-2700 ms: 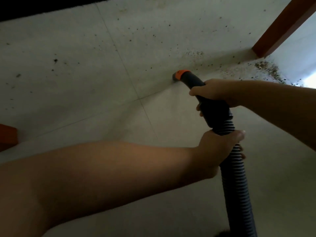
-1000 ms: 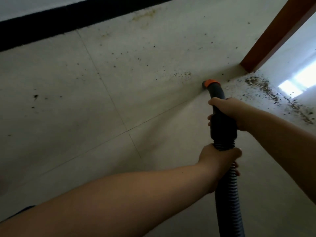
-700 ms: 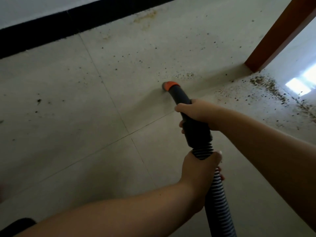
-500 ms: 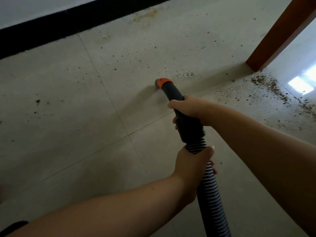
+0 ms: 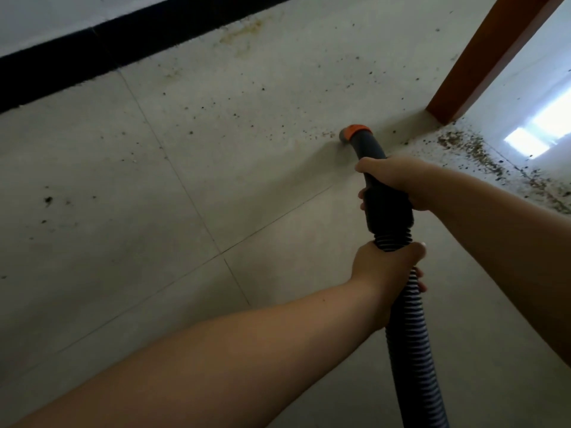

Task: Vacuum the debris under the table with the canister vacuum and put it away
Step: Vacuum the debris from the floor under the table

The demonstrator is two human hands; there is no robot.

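A dark vacuum hose (image 5: pixel 411 344) with ribbed tubing runs up from the bottom edge to a smooth black handle and an orange-ringed nozzle (image 5: pixel 353 134) pressed to the pale floor tiles. My right hand (image 5: pixel 394 180) grips the smooth handle just behind the nozzle. My left hand (image 5: pixel 384 273) is wrapped around the ribbed hose below it. Dark debris specks (image 5: pixel 234 115) dot the tiles ahead of the nozzle, and a thick band of crumbs (image 5: pixel 482 152) lies to its right. The canister is out of view.
A reddish-brown wooden table leg (image 5: pixel 482 57) stands on the floor at the upper right, close to the crumb band. A black baseboard strip (image 5: pixel 123 44) runs along the white wall at the top left. Bright sunlight falls on the floor at the far right.
The nozzle swept left across the tiles and has now come back right, toward the table leg and the crumb band. Both hands kept their grip on the hose.
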